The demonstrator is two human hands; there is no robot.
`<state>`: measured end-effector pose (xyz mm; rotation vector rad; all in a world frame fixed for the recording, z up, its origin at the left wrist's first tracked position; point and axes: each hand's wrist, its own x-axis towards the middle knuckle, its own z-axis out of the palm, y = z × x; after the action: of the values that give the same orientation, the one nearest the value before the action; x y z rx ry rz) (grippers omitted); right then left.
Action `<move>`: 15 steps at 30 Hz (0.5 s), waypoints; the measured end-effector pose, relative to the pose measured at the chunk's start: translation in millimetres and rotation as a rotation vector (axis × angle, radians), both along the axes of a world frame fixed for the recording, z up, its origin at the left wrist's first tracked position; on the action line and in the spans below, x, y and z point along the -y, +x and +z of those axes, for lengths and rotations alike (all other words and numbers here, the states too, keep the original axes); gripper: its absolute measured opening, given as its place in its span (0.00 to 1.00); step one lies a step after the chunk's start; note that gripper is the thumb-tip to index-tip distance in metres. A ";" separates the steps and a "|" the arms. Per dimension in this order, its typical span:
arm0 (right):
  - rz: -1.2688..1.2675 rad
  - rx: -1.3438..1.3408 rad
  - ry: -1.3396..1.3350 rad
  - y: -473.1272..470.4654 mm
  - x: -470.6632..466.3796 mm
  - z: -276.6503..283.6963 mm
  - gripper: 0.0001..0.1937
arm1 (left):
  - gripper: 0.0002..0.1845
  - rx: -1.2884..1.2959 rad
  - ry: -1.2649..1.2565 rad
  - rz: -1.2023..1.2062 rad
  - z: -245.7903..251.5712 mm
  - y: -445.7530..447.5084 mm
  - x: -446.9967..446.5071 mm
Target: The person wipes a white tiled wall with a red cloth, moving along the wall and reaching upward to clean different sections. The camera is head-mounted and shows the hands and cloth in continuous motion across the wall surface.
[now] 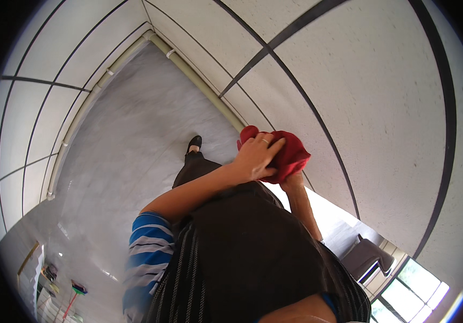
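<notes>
A bunched red cloth (292, 155) is between my hands, close to the white panelled wall. My left hand (255, 157), with a ring on one finger, lies over it with fingers bent onto the fabric. From below, my right hand (293, 181) reaches into the cloth, which covers its fingers; only the wrist side shows. Whether those fingers are closed is hidden. Below the hands hangs the dark apron (255, 242) on my body.
White panelled wall (360, 101) with dark seams rises at the right. Pale pipes (199, 82) run along the wall's foot to the corner. Grey floor (134, 113) lies ahead, my black shoe (194, 142) on it. Behind are a broom (79, 287), a dark upholstered seat (362, 258) and windows (413, 286).
</notes>
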<state>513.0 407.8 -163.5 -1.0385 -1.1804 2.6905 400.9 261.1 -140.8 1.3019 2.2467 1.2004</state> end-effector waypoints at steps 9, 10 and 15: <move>0.857 0.414 1.244 -39.9 50.3 12.4 0.18 | 0.25 0.228 0.235 0.273 -43.9 -55.3 46.6; 0.512 0.336 0.833 -38.0 51.4 14.9 0.20 | 0.25 0.319 0.180 0.346 -46.3 -62.3 54.4; 0.160 0.413 0.369 -24.9 40.0 17.2 0.26 | 0.26 0.178 0.310 0.619 -44.5 -108.5 54.5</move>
<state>488.1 367.8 -146.2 -1.5261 -1.8103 2.2798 292.4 206.6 -185.4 0.5374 2.4742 1.8445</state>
